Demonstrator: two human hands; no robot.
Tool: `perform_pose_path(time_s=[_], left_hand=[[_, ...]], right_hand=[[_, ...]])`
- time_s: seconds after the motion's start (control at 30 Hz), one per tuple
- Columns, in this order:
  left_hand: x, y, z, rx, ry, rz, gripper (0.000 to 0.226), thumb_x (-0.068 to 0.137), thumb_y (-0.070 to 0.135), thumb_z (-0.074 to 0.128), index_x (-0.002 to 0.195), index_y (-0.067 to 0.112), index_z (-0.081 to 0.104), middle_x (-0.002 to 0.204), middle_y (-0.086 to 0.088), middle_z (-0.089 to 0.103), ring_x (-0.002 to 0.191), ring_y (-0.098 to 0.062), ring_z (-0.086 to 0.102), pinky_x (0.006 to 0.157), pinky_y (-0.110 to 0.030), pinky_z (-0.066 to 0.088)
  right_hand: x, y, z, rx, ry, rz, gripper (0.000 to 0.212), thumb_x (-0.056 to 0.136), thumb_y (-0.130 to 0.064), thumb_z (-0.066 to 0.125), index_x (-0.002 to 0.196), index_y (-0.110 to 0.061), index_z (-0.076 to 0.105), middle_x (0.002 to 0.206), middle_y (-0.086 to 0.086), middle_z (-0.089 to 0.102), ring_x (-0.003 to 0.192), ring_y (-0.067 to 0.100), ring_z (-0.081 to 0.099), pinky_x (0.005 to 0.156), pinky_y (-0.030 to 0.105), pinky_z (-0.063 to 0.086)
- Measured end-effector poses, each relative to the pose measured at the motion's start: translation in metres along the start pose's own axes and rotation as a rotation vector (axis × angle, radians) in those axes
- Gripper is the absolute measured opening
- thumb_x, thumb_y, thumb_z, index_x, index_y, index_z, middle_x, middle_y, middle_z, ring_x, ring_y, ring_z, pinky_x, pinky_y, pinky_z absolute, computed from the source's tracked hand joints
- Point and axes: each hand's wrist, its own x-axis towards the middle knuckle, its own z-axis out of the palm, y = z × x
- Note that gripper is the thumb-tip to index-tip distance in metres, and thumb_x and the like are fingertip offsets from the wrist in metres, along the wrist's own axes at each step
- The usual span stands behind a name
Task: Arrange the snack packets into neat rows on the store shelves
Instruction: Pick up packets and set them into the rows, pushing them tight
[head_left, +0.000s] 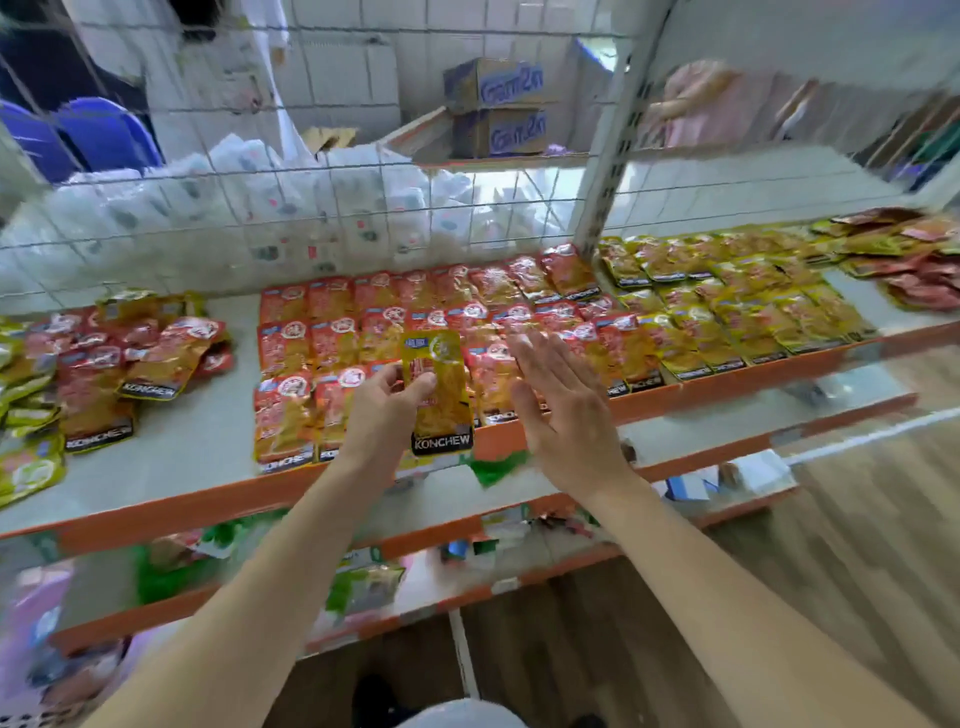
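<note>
My left hand (382, 415) grips a yellow snack packet (439, 395) marked KONCHEW, held upright over the front edge of the shelf (171, 457). My right hand (563, 410) hovers flat beside it, fingers spread, holding nothing. Behind both hands lie rows of red packets (415, 322) laid flat in a block. To the right, rows of yellow packets (727, 306) cover the adjoining shelf. A loose heap of red and yellow packets (124, 358) sits at the left, with green packets (26, 415) at the far left edge.
A wire grid panel (311, 171) backs the shelf, with plastic-wrapped goods behind it. A white upright post (618, 156) divides the two shelf sections. Lower orange-edged shelves (415, 535) hold mixed items. Another untidy pile (914, 265) lies at the far right. Cardboard boxes (498, 109) stand beyond.
</note>
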Motion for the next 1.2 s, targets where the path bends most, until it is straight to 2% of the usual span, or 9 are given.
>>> perform_pose_path(time_s=[0.07,0.17,0.27,0.33,0.47,0.67,0.93,1.1,1.2], left_hand=[[-0.011,0.004,0.047,-0.011,-0.053,-0.017,0.005,0.092,0.020,0.069,0.089,0.022,0.066,0.088,-0.003,0.071,0.084,-0.011,0.070,0.088,-0.029,0.055],[-0.021,0.006,0.116,-0.009,-0.112,-0.020,0.035,0.075,0.032,0.077,0.106,0.015,0.072,0.105,-0.014,0.073,0.097,-0.031,0.069,0.098,-0.056,0.052],[-0.035,0.015,0.184,0.041,-0.107,0.050,0.022,0.092,0.020,0.071,0.111,0.011,0.068,0.104,-0.011,0.073,0.090,-0.024,0.063,0.090,-0.043,0.052],[-0.042,0.018,0.223,0.061,-0.105,0.080,0.001,0.096,0.018,0.067,0.095,0.019,0.068,0.088,0.000,0.072,0.085,-0.022,0.065,0.079,-0.035,0.051],[-0.055,0.020,0.293,0.061,-0.168,0.129,0.018,0.095,0.017,0.068,0.078,0.022,0.067,0.073,0.005,0.069,0.074,-0.019,0.064,0.069,-0.032,0.045],[-0.068,0.025,0.369,0.135,-0.315,0.244,0.013,0.096,0.015,0.067,0.089,0.024,0.061,0.075,0.011,0.063,0.062,0.002,0.057,0.053,-0.007,0.039],[-0.034,0.022,0.446,0.092,-0.366,0.224,0.052,0.092,0.028,0.072,0.136,0.031,0.044,0.107,0.002,0.062,0.091,-0.010,0.064,0.069,-0.016,0.048],[0.010,0.019,0.500,0.067,-0.336,0.251,0.018,0.094,0.024,0.069,0.107,0.028,0.056,0.101,0.005,0.061,0.071,0.005,0.058,0.063,-0.011,0.045],[0.039,0.025,0.528,0.153,-0.299,0.304,0.008,0.093,0.022,0.071,0.097,0.023,0.064,0.090,0.012,0.065,0.071,0.000,0.059,0.063,-0.009,0.042]], right_hand=[[-0.014,0.030,-0.033,0.007,0.030,0.038,0.054,0.101,-0.056,0.029,0.151,-0.039,0.035,0.160,-0.008,0.032,0.152,0.013,0.018,0.123,0.045,0.014],[-0.035,0.077,-0.083,-0.034,0.101,0.081,0.055,0.100,-0.057,0.029,0.150,-0.038,0.039,0.160,-0.008,0.033,0.152,0.012,0.019,0.122,0.048,0.016],[-0.059,0.123,-0.128,-0.074,0.157,0.153,0.057,0.099,-0.059,0.028,0.150,-0.037,0.041,0.160,-0.007,0.034,0.151,0.014,0.022,0.120,0.050,0.019],[-0.077,0.150,-0.154,-0.087,0.175,0.194,0.057,0.098,-0.059,0.027,0.150,-0.038,0.041,0.160,-0.008,0.033,0.151,0.014,0.022,0.121,0.049,0.018],[-0.107,0.198,-0.197,-0.093,0.191,0.250,0.058,0.098,-0.057,0.027,0.150,-0.035,0.041,0.162,-0.007,0.029,0.152,0.016,0.020,0.121,0.053,0.017],[-0.124,0.244,-0.239,-0.162,0.251,0.299,0.060,0.098,-0.057,0.029,0.149,-0.029,0.044,0.161,0.000,0.032,0.150,0.020,0.025,0.119,0.056,0.021],[-0.113,0.310,-0.263,-0.197,0.239,0.397,0.061,0.096,-0.058,0.028,0.151,-0.033,0.038,0.163,-0.007,0.026,0.152,0.014,0.016,0.123,0.045,0.007],[-0.077,0.366,-0.276,-0.202,0.172,0.429,0.064,0.094,-0.059,0.025,0.153,-0.036,0.033,0.165,-0.010,0.020,0.153,0.010,0.009,0.123,0.043,0.001],[-0.045,0.397,-0.284,-0.208,0.112,0.423,0.060,0.097,-0.053,0.031,0.155,-0.037,0.028,0.165,-0.010,0.016,0.153,0.009,0.005,0.123,0.043,-0.001]])
